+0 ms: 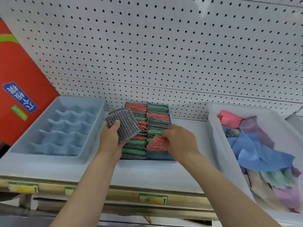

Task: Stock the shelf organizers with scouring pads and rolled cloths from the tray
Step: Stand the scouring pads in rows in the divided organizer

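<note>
Working outward from the shelf's front edge (147, 177), with the pad organizer (161, 157) as my landmark, the nearest worry I see is at that organizer's front right corner: my right hand (179, 140) has its fingers curled onto a red scouring pad (157, 143) that stands tilted there, not seated among its neighbours. The two rows look packed tight, so if I push it down at that angle I judge it could buckle, ride up over the green pad behind it, or drag neighbouring pads out of line. Just left of that corner, over the organizer's left row, my left hand (111, 138) grips a grey scouring pad (123, 124), thumb across its face and fingers behind it, holding it above the stacked pads and not in any slot. It is a one-sided pinch near the lower edge, so the pad could droop or slip and land across the rows while my attention is on the red one. To the left of the pad organizer sits the divided blue organizer (55, 126), its cells holding no cloths that I can see. To the right stands the white tray (216, 136) with loose cloths (255, 149) heaped in it, unrolled, so I judge the cloth part not yet begun. Behind everything runs the pegboard (164, 46).
</note>
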{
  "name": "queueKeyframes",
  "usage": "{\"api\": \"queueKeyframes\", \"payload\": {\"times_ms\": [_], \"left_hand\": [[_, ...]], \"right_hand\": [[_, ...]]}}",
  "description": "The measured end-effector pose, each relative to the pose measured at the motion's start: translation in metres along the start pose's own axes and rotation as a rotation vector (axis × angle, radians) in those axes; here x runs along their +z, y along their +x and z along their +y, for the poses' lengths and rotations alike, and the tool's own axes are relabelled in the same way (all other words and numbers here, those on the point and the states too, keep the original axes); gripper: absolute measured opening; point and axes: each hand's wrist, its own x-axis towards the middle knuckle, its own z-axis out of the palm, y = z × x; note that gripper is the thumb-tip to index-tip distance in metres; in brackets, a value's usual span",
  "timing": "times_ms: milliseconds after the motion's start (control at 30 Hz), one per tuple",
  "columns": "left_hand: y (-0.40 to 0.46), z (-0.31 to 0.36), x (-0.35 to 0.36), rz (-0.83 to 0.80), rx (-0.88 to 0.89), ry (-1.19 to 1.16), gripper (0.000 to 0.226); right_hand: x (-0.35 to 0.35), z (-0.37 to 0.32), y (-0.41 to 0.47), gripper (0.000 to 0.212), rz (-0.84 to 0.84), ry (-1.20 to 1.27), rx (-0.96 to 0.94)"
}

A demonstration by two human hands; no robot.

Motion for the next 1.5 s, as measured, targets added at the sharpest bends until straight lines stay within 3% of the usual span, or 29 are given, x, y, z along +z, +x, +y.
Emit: {"api": "queueKeyframes", "payload": {"times_ms": [133, 300, 433, 533, 600, 733, 800, 867, 933, 1033, 1133, 1233, 1333, 1500], "left_hand": [[-0.003, -0.001, -0.001, -0.015, -0.016, 0.018, 0.024], [-0.008, 0.000, 0.001, -0.069, -0.027, 0.055, 0.020], [-0.012, -0.003, 0.004, -0.137, -0.033, 0.102, 0.023], [-0.016, -0.007, 0.010, -0.213, -0.020, 0.160, 0.028], [-0.018, -0.010, 0.015, -0.270, -0.027, 0.222, 0.031], [-0.025, -0.018, 0.027, -0.341, -0.068, 0.295, 0.035], [-0.025, -0.018, 0.029, -0.348, -0.055, 0.259, 0.035], [-0.023, -0.017, 0.028, -0.279, -0.018, 0.210, 0.030], [-0.017, -0.015, 0.022, -0.166, 0.011, 0.173, 0.025], [-0.009, -0.010, 0.010, -0.035, 0.050, 0.127, 0.024], [-0.002, -0.009, 0.000, 0.028, 0.082, 0.117, 0.022], [0.001, -0.013, -0.001, 0.044, 0.072, 0.127, 0.021], [0.002, -0.018, -0.001, 0.037, 0.047, 0.120, 0.019], [0.002, -0.027, 0.001, 0.068, 0.061, 0.159, 0.025]], "right_hand": [[0.017, -0.014, 0.003, 0.021, -0.121, -0.063, -0.055], [0.035, -0.005, 0.006, 0.022, -0.049, 0.314, -0.039], [0.039, -0.005, 0.007, 0.010, -0.060, 0.356, -0.032], [0.019, -0.010, 0.007, 0.026, 0.039, 0.859, 0.190], [0.003, -0.013, 0.008, 0.034, -0.004, 1.212, 0.328], [-0.001, -0.016, 0.011, 0.035, -0.144, 1.228, 0.358], [0.000, -0.011, 0.011, 0.033, -0.179, 1.390, 0.409], [-0.005, -0.004, 0.008, 0.025, -0.211, 1.654, 0.460], [-0.009, 0.005, 0.004, 0.013, -0.140, 1.740, 0.502], [-0.003, 0.021, -0.003, 0.005, 0.037, 1.380, 0.470], [0.002, 0.026, -0.009, 0.022, -0.054, 0.846, 0.353], [0.007, 0.014, -0.012, 0.030, -0.113, 0.484, 0.191], [0.017, 0.000, -0.008, 0.028, -0.037, 0.306, 0.046], [0.034, -0.005, 0.000, 0.026, 0.093, 0.287, -0.044]]}}
